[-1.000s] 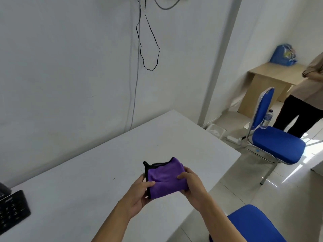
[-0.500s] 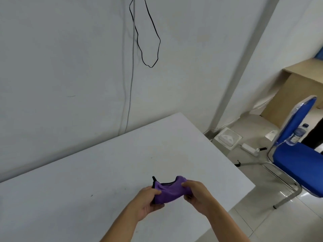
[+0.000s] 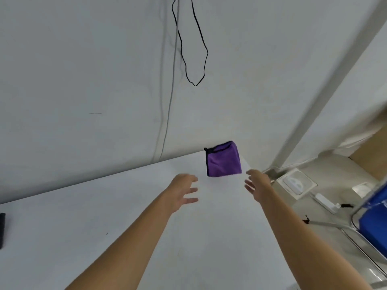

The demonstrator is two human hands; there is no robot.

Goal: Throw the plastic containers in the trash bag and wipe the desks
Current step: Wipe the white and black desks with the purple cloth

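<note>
Left hand: fingers spread and straight, holding nothing. Right hand: same, fingers apart, nothing held. Both hover over the far part of the desk, and neither touches the cloth. Cloth: purple, folded square, black trim, at the desk's far right corner, just beyond and between the hands. Can't tell if it rests on the surface or is off it. Dark object at the desk's left edge. Black cable loops on the wall behind. Blue chair and white power strip on the floor, right of the desk.

White desk against wall; dark object at left edge; purple cloth over far corner.
</note>
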